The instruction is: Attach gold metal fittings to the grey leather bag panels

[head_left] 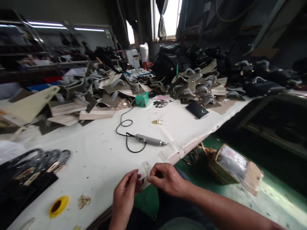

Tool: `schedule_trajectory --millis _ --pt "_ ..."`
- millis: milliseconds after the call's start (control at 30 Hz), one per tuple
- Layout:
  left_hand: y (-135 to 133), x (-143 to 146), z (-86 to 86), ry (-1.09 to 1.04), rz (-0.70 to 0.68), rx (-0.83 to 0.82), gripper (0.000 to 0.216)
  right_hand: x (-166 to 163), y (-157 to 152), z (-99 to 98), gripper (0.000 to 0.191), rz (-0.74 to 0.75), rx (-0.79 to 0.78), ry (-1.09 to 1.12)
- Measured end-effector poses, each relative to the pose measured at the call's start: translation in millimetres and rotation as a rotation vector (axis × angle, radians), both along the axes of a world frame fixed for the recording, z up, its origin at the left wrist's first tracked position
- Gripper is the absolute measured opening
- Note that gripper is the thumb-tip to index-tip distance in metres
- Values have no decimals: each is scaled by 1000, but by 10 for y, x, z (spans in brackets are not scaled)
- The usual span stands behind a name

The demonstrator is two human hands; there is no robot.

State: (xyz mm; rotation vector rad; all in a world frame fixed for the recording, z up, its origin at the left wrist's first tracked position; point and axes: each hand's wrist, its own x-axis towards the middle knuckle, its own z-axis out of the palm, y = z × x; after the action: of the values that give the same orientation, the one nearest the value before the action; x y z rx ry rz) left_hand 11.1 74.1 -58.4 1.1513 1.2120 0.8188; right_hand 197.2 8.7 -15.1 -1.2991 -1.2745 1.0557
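At the near edge of the white table my left hand (127,193) and my right hand (168,179) come close together, fingertips nearly meeting. Both have thumb and fingers pinched; what lies between them is too small and blurred to name, with a hint of something pale and thin. Just beyond my fingers a strip of clear tape or film (145,166) lies at the table edge. Farther off rests a grey handheld electric tool (150,140) with a thin pointed tip, its black cord running to a green control box (142,99).
Small gold metal parts (157,121) lie past the tool, more gold pieces (83,201) near a yellow tape roll (59,206). Black handled pieces (35,169) sit left. Stacked bag panels (110,84) line the back; a black flat piece (197,110) lies right. A cardboard box (227,166) stands beside the table.
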Motion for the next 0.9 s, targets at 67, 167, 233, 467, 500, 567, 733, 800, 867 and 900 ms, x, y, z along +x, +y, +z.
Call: schedule_trajectory --millis 67,167,233,467,500,567,733,800,867,900 --pt "13 -47 33 12 7 63 60 108 101 61 24 29 26 -64" --pt "79 -120 23 60 16 113 61 303 353 114 30 19 41 -73" --pt "130 -150 -32 83 31 114 62 477 591 113 32 -32 18 -168" --pt "108 -127 -164 115 80 141 53 1421 1606 -208 23 -324 -109 -557" --pt "96 -123 -155 120 88 133 51 1549 1723 -275 23 -359 -130 -601" --pt "83 -120 -134 130 92 116 49 1747 1908 -400 23 -411 -167 -686" --pt "90 -114 -119 147 98 106 44 1893 2100 -589 21 -429 -186 -852" --pt "93 -104 -113 158 101 109 42 1872 2092 -617 21 -417 -177 -896" --pt "94 -92 -97 169 103 113 40 1849 2060 -632 22 -403 -165 -927" --pt "95 -87 -86 172 104 114 39 1842 2041 -639 22 -397 -160 -938"
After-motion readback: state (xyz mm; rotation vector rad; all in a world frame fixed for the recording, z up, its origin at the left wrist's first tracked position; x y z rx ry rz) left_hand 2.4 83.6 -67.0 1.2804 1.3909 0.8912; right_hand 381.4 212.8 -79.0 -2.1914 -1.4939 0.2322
